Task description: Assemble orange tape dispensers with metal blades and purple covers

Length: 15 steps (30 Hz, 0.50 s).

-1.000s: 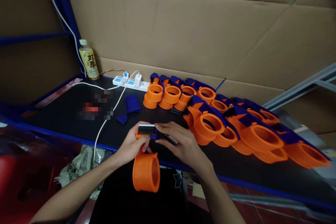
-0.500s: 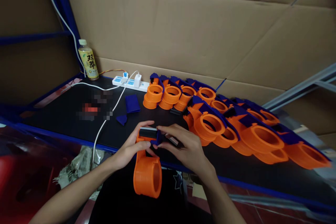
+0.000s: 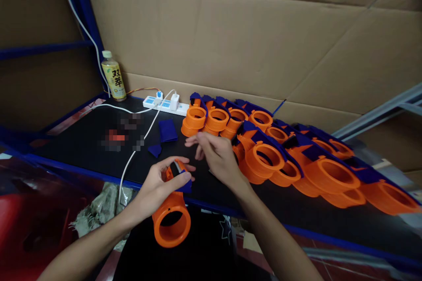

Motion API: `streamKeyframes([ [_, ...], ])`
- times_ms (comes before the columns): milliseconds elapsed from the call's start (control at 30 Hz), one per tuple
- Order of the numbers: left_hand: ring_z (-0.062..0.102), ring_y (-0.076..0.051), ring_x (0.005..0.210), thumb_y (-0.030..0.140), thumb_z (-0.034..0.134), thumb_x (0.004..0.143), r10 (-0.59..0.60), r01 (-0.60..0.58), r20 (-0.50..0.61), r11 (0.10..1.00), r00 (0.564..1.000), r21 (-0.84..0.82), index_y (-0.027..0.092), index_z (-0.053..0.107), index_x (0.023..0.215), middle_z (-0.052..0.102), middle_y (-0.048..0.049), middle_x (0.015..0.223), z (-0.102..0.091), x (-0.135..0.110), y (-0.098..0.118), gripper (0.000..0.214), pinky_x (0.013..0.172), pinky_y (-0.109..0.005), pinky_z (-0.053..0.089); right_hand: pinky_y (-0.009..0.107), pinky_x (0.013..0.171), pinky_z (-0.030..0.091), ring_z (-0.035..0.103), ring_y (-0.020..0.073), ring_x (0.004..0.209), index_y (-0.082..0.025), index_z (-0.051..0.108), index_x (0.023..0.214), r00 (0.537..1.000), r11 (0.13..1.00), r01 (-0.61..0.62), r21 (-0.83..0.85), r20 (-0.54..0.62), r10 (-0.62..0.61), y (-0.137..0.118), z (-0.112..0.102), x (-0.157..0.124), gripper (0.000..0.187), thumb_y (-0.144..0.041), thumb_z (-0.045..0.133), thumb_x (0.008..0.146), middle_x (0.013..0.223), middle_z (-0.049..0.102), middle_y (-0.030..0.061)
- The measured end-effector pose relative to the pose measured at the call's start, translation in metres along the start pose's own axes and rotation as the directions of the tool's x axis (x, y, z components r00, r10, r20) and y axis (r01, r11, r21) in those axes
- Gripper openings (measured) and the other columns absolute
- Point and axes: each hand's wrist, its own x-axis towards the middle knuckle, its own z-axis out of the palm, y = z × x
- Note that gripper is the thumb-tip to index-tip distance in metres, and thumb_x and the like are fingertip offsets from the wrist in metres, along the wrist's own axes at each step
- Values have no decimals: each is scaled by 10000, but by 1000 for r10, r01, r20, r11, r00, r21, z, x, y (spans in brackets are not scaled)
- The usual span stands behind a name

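Left hand [image 3: 157, 189] is now clamping the orange holder [image 3: 171, 203] alone at the worktop [image 3: 82, 136] edge, its ring turning camera-ward, while right hand [image 3: 220, 157] is hovering clear, finger closure unclear.

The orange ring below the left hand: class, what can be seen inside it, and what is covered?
Inside the orange ring, no roll can be seen; something black shows through its opening, too dark to identify. The ring itself covers whatever lies directly behind it.
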Motion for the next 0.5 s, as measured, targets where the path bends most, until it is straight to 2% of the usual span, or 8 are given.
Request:
streamKeyframes([
  [67,724,-328,1035,353,767,843,-13,13,45,1000,999,1,153,650,1227,728,-171,1188,-3,-2,3,448,944,-492,551,279,861,551,720,149,951,-190,701,1185,992,980,48,-194,122,-25,15,14,22,355,-326,395,1064,1156,745,60],
  [133,717,-343,1063,338,753,856,-8,10,86,1000,996,-22,146,648,1227,725,-182,1193,-6,-2,5,431,959,-509,544,317,975,516,655,193,1185,-208,629,1334,954,893,167,-417,296,-40,28,31,38,356,-293,437,1046,1355,656,77],
  [167,714,-347,1070,335,743,864,-5,11,107,999,994,-48,146,648,1227,720,-187,1203,-6,-2,5,420,958,-516,544,326,982,513,628,208,1235,-210,586,1390,931,835,218,-505,364,-23,33,40,44,384,-281,446,1039,1430,600,89],
  [267,708,-337,1061,327,714,881,9,16,157,988,988,-154,153,655,1226,694,-190,1250,-6,1,2,390,944,-523,553,327,886,543,652,232,1189,-193,537,1433,889,723,283,-630,455,49,43,62,52,421,-253,447,1027,1493,533,126],
  [367,685,-295,1027,327,708,871,43,2,180,970,983,-241,158,678,1212,676,-173,1245,-5,3,1,381,882,-471,581,316,801,540,692,227,1073,-171,598,1349,880,705,281,-651,467,80,47,70,53,382,-180,414,1015,1398,606,144],
  [500,655,-230,914,334,733,831,46,26,227,952,973,-306,161,663,1268,673,-147,1151,-2,0,1,475,769,-372,580,307,775,506,690,223,1021,-158,653,1215,882,683,272,-678,460,105,47,65,52,342,-108,399,992,1225,688,140],
])
